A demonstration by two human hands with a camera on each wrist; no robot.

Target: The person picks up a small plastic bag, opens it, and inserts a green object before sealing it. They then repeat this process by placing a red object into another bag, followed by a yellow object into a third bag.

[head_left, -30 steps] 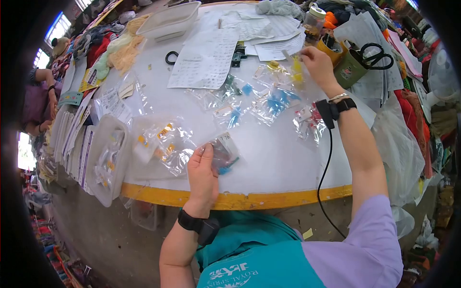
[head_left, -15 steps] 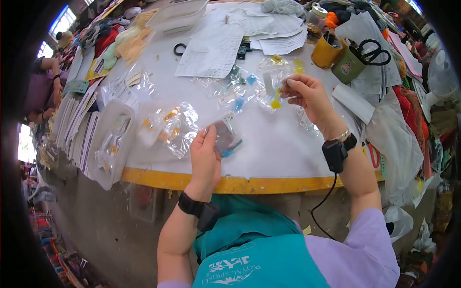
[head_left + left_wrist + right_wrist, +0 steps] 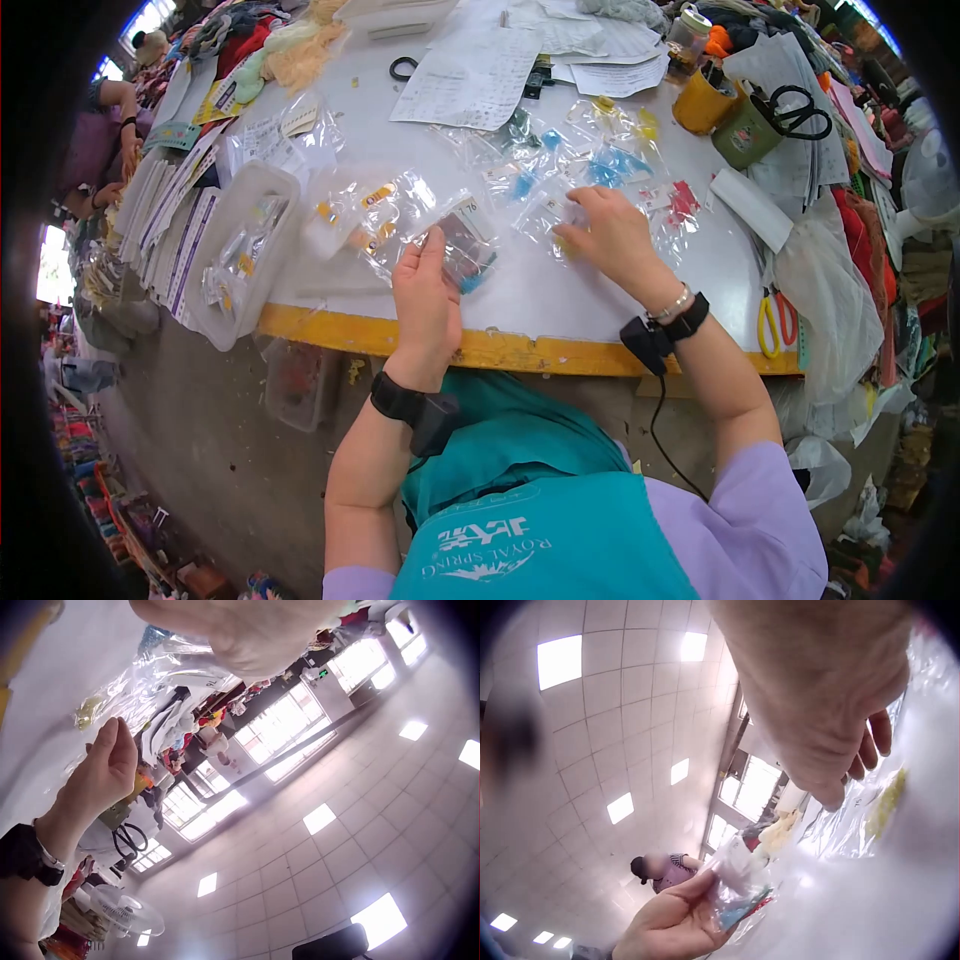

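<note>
My left hand [image 3: 428, 300] pinches a clear plastic bag [image 3: 466, 238] between thumb and fingers, near the front of the table. A white label tops this bag; blue, green and red strands show inside it in the right wrist view. To its right, my right hand [image 3: 615, 240] hovers low over another clear bag [image 3: 540, 212], thumb and fingers spread apart. That bag lies on the tabletop, its yellow contents [image 3: 889, 802] visible in the right wrist view. Beyond the right hand are clear bags with blue bits [image 3: 610, 165] and red bits [image 3: 682, 200].
Bags with orange pieces [image 3: 375, 215] and a white plastic bin [image 3: 291, 195] are at the left. Printed sheets [image 3: 470, 80] lie at the back. A green holder [image 3: 745, 140] with scissors stands right; yellow-handled scissors [image 3: 768, 325] sit near the front edge.
My right hand carried the yellow bag from the back right toward the middle, where it now lies under the spread fingers. The left hand keeps hold of its bag, nearly in place.
</note>
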